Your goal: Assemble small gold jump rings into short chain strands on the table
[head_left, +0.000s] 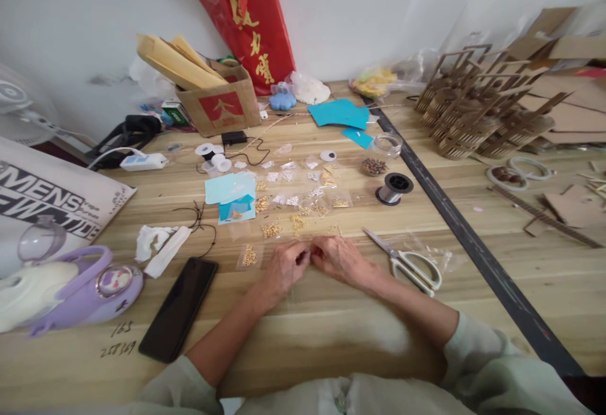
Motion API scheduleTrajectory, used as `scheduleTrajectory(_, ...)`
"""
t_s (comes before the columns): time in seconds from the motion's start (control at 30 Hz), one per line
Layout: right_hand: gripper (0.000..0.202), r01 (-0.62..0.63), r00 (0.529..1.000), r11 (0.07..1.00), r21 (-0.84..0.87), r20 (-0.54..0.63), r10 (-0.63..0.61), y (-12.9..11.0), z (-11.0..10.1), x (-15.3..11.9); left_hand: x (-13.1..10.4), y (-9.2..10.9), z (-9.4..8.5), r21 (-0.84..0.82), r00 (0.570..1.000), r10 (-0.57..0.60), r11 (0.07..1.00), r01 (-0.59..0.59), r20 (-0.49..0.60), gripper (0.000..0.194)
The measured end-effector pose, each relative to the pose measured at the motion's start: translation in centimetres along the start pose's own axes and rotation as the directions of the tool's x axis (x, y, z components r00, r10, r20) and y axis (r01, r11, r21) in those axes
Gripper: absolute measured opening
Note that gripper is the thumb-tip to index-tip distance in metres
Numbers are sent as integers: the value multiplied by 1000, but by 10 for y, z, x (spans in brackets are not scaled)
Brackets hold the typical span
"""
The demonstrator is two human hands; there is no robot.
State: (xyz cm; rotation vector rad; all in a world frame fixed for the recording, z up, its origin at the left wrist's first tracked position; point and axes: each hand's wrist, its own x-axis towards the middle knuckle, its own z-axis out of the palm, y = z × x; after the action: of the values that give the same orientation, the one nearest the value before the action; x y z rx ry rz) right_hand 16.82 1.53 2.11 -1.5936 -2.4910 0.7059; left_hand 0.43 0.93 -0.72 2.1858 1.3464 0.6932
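Note:
My left hand (pixel 287 266) and my right hand (pixel 338 257) meet at the fingertips over the wooden table (pixel 331 333). Both hands have their fingers pinched together, and whatever lies between them is too small to make out. A faint thin strand hangs below my left hand. Just beyond the hands lie gold beads (pixel 271 230) and a small gold chain (pixel 298 224). Left of my left hand is a little bag of gold beads (pixel 249 255). White-handled scissors (pixel 416 270) rest to the right of my right hand, their blades slightly apart.
A black phone (pixel 178 309) and purple bottle (pixel 89 288) lie at left. Beyond the beads are blue sheets (pixel 338 114), a wire spool (pixel 394 189) and a bead jar (pixel 374 166). A cardboard box (pixel 222 102) stands at the back, wooden frames (pixel 473 112) at right.

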Motion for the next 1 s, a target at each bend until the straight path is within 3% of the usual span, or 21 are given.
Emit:
scheduleTrajectory(0.1,13,-2,1000,993,117,1,2,4,-5,1,2,-2,1,-186,992,-129,974,128,6,13)
scheduleTrajectory(0.2,11,26,999,975,221,-35,-19,10,-7,4,5,-5,1,-449,969,-230,860,244,87,10)
scheduleTrajectory(0.27,10,67,994,964,258,-102,-42,14,-8,5,6,-7,0,-524,961,-249,806,273,118,12)
scheduleTrajectory(0.37,8,83,987,963,258,-154,-44,16,-12,4,7,-9,-2,-531,965,-239,807,259,107,16)
scheduleTrajectory(0.57,11,31,998,977,212,-58,-19,15,-31,-1,7,-12,-2,-511,972,-219,828,230,83,20)
scheduleTrajectory(0.7,17,95,988,943,318,-143,-52,21,-26,4,6,-12,-2,-520,975,-205,826,219,85,20)
scheduleTrajectory(0.8,24,91,993,846,525,-111,-38,25,-13,10,6,-9,-4,-525,979,-190,826,203,80,21)
scheduleTrajectory(0.9,25,28,999,648,762,8,-52,26,-1,15,5,-6,-5,-529,982,-174,827,188,76,21)
scheduleTrajectory(1.0,20,-32,993,484,874,83,-85,25,6,18,4,-5,-6,-535,982,-179,824,186,65,22)
